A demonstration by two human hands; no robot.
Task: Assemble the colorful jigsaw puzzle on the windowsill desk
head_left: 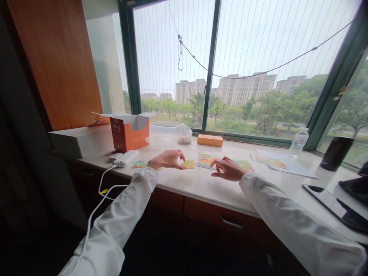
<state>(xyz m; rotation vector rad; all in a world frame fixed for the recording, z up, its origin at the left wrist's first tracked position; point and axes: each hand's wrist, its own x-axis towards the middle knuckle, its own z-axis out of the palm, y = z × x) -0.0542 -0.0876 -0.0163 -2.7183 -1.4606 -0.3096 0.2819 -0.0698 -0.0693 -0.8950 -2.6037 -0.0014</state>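
Puzzle sections (205, 159) are lying on the countertop (184, 188); carton (210, 140) is sitting behind, open box (135, 134) standing left, bottle (299, 143) and tumbler (336, 153) standing right.

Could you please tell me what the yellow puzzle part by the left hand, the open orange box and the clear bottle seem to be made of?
Yellow puzzle part: probably printed cardboard, looking thin and flat; finish unclear at this size.
Open orange box: likely smooth printed card, with thin flaps and pale inner walls.
Clear bottle: probably thin, glossy plastic, see-through and ridged.
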